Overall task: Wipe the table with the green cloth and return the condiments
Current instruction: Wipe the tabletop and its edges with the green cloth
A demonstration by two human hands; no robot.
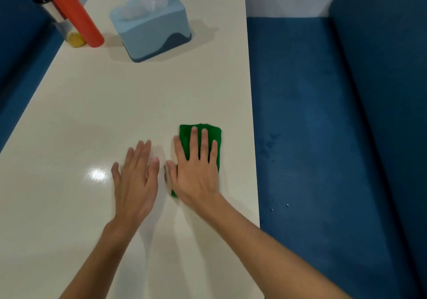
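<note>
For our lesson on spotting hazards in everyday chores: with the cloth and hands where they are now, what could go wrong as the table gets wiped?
1. The green cloth lies under the flat right hand, close to the right edge of the table; an outward stroke could push it off onto the blue seat.
2. The red bottle stands near the far left edge; a wide sweep might topple it.
</note>
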